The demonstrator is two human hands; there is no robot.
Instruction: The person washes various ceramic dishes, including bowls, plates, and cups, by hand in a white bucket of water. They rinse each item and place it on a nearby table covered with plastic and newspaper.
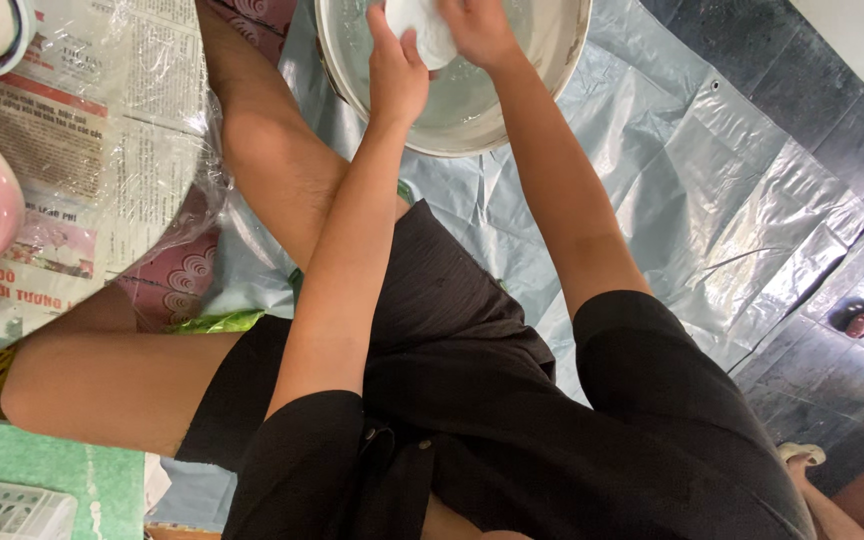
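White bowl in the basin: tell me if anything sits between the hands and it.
Nothing visible does. Both the left hand and the right hand are already on the white bowl, held over the water in the round metal basin. The bowl's top runs out of frame, so that part cannot be checked.

Both hands [397, 75] [479, 30] forward; fingers curled

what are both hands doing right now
Left hand: closed on the white bowl over the metal basin.
Right hand: also gripping the white bowl.
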